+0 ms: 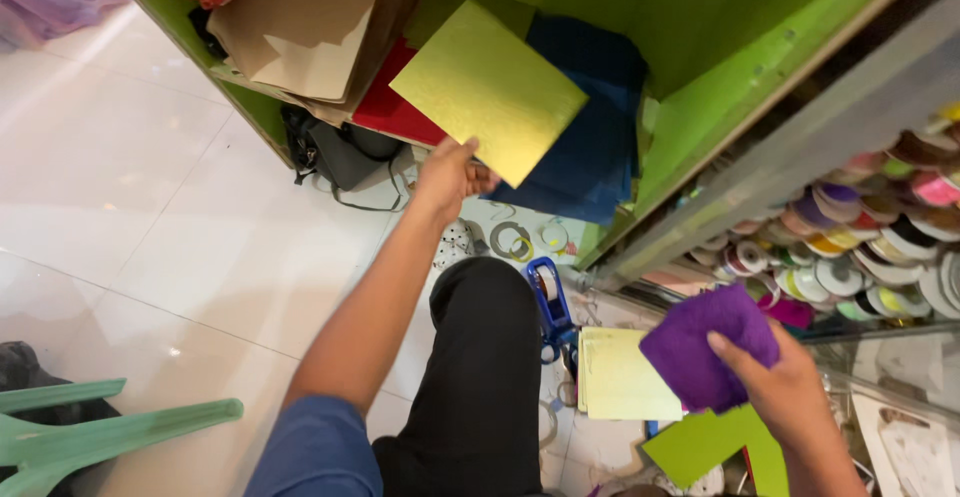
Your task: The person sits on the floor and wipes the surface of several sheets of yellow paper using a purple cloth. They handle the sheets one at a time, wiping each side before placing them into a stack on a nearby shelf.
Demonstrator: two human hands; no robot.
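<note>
The left hand (450, 172) pinched a yellow-green sheet (488, 89) far over blue sheets (590, 147); the right hand (785, 387) gripped folded purple felt (708, 345) nearer, right.

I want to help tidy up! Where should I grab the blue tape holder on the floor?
Probably by its blue handle loop, coming down from above. The tape holder lies flat on the white floor beside the person's knee, with its handle end pointing toward the yellow paper. The end by the roll may hold a cutting edge, so keep fingers off it.
</note>
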